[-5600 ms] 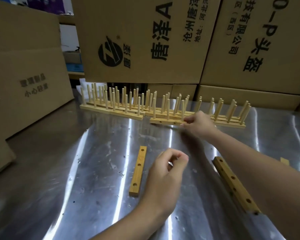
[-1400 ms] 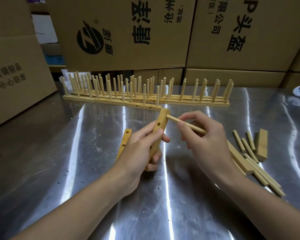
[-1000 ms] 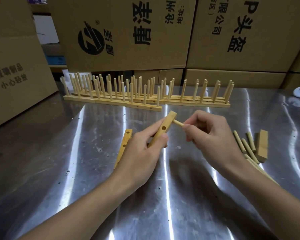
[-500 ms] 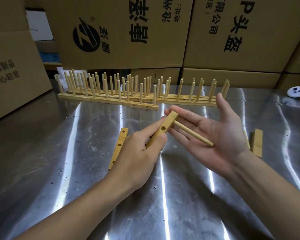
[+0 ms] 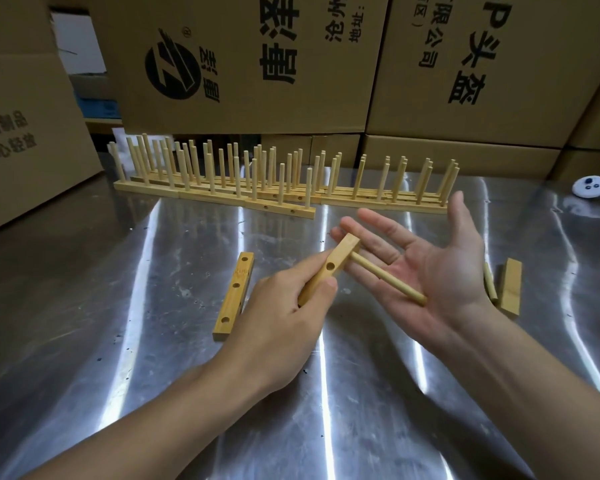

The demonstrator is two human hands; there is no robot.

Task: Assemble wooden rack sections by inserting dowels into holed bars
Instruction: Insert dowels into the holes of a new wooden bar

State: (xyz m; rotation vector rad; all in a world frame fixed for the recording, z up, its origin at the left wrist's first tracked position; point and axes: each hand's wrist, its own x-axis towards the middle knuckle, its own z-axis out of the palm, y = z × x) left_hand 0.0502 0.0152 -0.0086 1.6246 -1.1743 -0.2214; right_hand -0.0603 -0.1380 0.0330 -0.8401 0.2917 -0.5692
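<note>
Well, I saw the left hand (image 5: 278,317) gripping a holed wooden bar (image 5: 329,268) above the shiny metal table (image 5: 118,341). A dowel (image 5: 385,282) stuck out of the bar near its far end, and its other end was against the right hand (image 5: 440,271), which was wide open and flat.

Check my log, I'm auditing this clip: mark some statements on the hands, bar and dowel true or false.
The left hand grips a holed bar. True.
A dowel sticks out of that bar. True.
The right hand pinches the dowel. False: it is open, fingers straight, palm up.
The spare bar lying flat holds dowels. False: its three holes are empty.
Finished racks stand at the back. True.
</note>
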